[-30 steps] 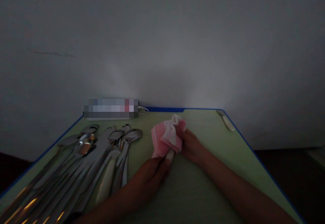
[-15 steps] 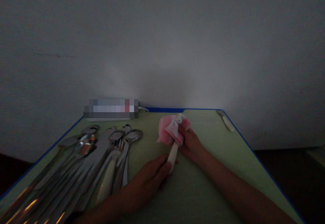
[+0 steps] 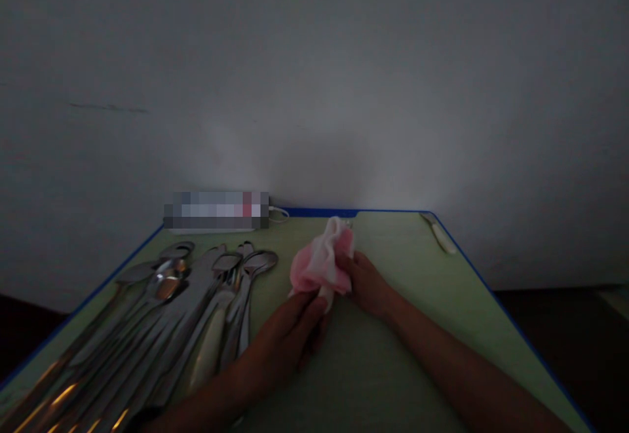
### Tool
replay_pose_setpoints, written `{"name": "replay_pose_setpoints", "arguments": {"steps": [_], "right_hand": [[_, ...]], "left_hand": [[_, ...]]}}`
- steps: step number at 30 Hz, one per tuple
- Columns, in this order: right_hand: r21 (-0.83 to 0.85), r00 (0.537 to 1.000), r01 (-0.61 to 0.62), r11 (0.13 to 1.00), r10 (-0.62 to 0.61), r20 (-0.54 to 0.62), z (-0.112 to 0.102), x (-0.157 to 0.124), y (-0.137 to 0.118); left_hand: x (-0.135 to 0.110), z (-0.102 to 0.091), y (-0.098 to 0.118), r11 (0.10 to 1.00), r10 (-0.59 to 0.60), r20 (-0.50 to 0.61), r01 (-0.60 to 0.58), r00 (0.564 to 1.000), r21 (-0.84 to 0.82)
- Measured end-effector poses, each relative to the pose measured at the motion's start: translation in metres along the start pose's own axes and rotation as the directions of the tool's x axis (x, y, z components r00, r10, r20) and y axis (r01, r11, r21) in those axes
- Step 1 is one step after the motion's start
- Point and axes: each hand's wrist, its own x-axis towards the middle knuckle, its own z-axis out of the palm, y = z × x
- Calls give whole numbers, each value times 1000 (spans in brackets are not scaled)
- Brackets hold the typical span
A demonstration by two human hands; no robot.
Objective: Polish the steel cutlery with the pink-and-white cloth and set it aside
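My left hand (image 3: 299,325) is closed round the end of a white-handled utensil (image 3: 325,299). Its upper part is wrapped in a pink and white cloth (image 3: 314,263), so its kind stays hidden. A small shiny tip (image 3: 348,223) shows past the cloth's far edge. From the right, my right hand (image 3: 366,282) pinches the cloth round the utensil. Both hands are close together above the middle of the table.
Several metal spoons, forks and serving tools (image 3: 171,318) lie in a spread on the left of the green table (image 3: 393,236). A white power strip-like box (image 3: 211,230), blurred out, stands at the back with a cable (image 3: 280,211). Another white-handled utensil (image 3: 442,238) lies at the far right edge.
The cloth and my right hand have slid down the utensil toward my left hand, covering more of the white handle. My left hand has shifted slightly up and left.
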Motion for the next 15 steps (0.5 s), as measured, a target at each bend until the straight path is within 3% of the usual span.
{"name": "replay_pose_setpoints", "arguments": {"steps": [3,5,11,15], "right_hand": [[72,996,-48,996,42,85,0,0,2],[157,995,-67,985,54,83,1,3,4],[405,979,-106,908,166,-118,0,13,4],[443,978,-123,888,183,-95,-2,16,4]], "left_hand": [[2,1,1,999,-13,-12,13,1000,35],[0,0,4,997,13,-10,-12,1000,76],[-8,-4,12,972,111,30,-115,993,204],[-9,-4,13,990,88,62,-94,994,107]]}}
